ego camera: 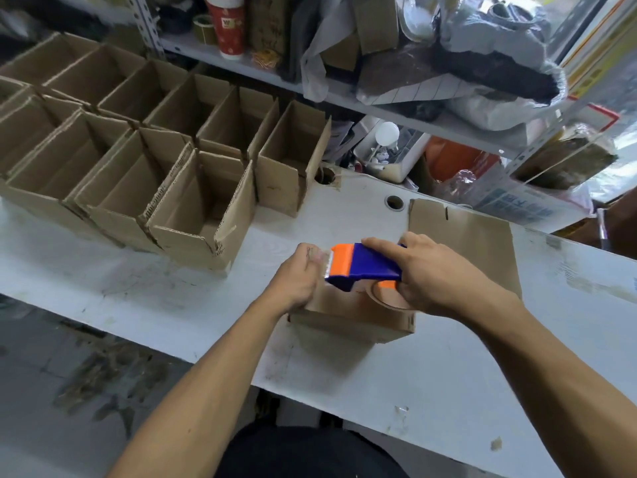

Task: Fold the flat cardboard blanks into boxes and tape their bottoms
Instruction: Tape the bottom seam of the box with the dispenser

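Observation:
A small folded cardboard box (348,322) lies bottom-up on the white table (155,298) in front of me. My right hand (434,277) grips a blue and orange tape dispenser (362,265) over the top of the box, index finger stretched along its blue body. My left hand (300,277) holds the box's left end, fingers curled over the edge right by the dispenser's orange front. A stack of flat cardboard blanks (475,236) lies just behind my right hand.
Several finished open boxes (193,208) stand in rows across the left and back of the table. Metal shelves (413,122) packed with bags, a red cup (225,22) and clutter rise behind. Two round holes (394,202) pierce the tabletop near the back.

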